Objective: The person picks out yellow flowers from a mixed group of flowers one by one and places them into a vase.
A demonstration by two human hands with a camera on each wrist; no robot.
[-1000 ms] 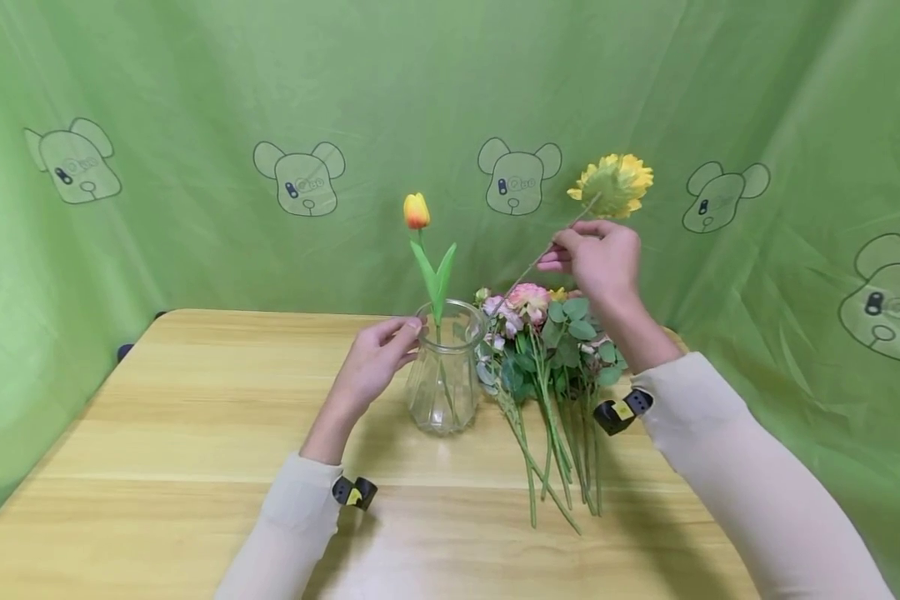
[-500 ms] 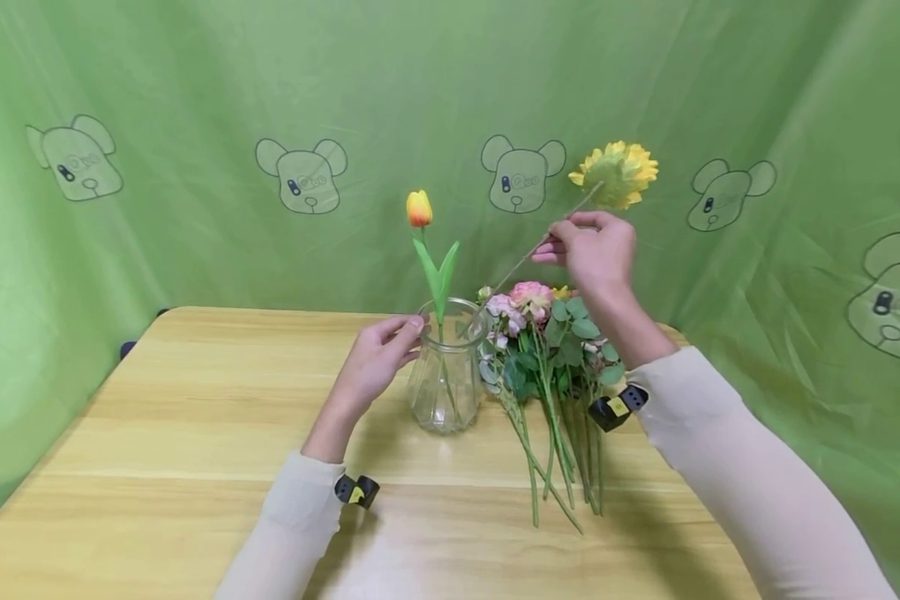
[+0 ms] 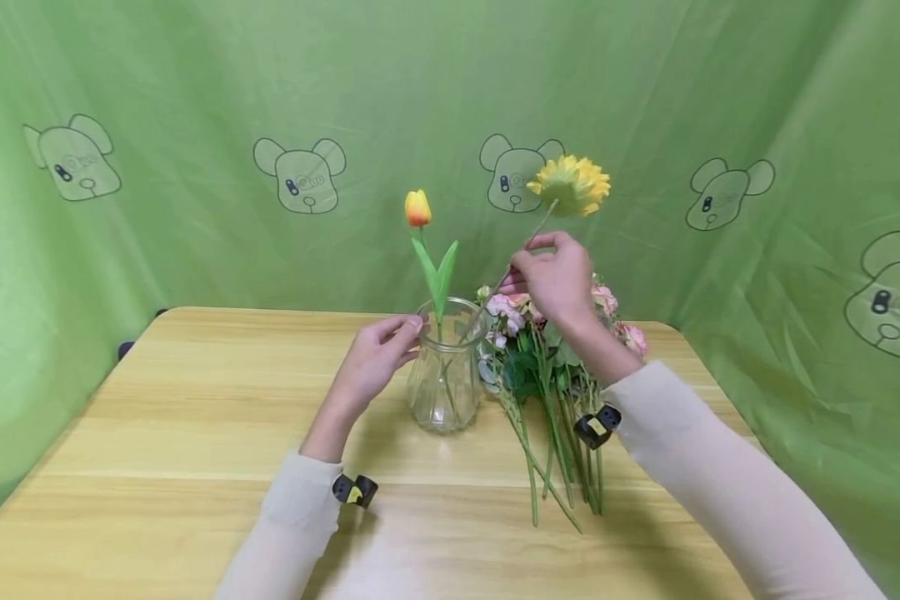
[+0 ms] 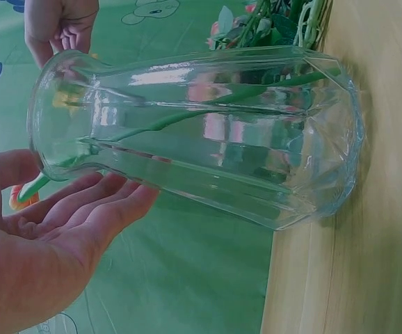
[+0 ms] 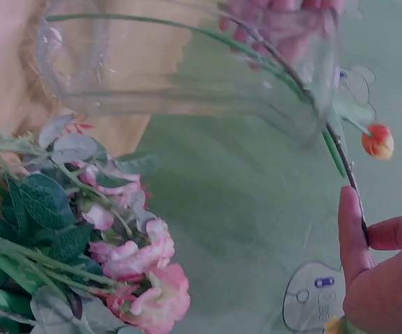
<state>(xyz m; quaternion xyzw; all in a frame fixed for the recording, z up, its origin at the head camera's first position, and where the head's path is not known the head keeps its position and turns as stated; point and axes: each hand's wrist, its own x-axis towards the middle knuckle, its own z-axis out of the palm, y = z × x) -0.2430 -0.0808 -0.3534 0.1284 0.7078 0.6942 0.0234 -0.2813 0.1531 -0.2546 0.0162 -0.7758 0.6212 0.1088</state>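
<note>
A clear glass vase (image 3: 442,392) stands upright on the table, a red-and-yellow tulip (image 3: 417,208) in it with its green stem slanting to the base. My left hand (image 3: 375,358) holds the vase by its neck, thumb at the rim and fingers along the far side, as the left wrist view shows. Above and right of the vase, my right hand (image 3: 558,279) pinches the thin brown stem (image 5: 347,156) of a yellow flower (image 3: 572,185) between thumb and fingers. This flower's head faces away, tilted up to the right. The stem's lower end reaches inside the vase mouth.
Right of the vase, a pile of pink flowers (image 3: 505,310) with green leaves lies on the wooden table (image 3: 195,400), several stems pointing toward the front. A green curtain (image 3: 390,75) with printed bear heads hangs behind and at the sides.
My right hand has moved left and down with the yellow flower, its stem end now within the vase mouth and the stem more upright. My left hand and the vase stay put.
</note>
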